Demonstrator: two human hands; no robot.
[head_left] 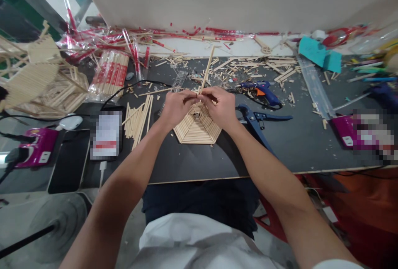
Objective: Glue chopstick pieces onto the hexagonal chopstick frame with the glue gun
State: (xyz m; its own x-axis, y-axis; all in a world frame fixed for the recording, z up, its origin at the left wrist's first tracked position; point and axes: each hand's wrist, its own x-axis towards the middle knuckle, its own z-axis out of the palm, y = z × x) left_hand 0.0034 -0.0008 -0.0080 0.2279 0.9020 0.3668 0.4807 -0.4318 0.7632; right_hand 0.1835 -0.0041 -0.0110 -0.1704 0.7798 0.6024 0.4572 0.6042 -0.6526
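A six-sided panel of wooden sticks (197, 137), laid in rings around a small central hole, lies on the dark tabletop. Over its far edge my left hand (180, 105) and my right hand (220, 104) meet, thumbs and fingers pinched together. A long wooden stick (208, 66) rises away from me out of their fingertips, its lower end gripped there. A short stick end also pokes up between the fingers. Whether the fingertips touch the panel is hidden. Close to my right hand lie a blue glue gun (264, 90) and a blue-handled cutter (253, 122).
Loose sticks (137, 119) lie left of the panel, beside two phones (70, 159). Wrapped stick bundles (108, 74) and a stick-built model (40, 74) stand farther left. Cut scraps (242, 66) litter the back. Purple power sockets (345, 130) sit at both sides.
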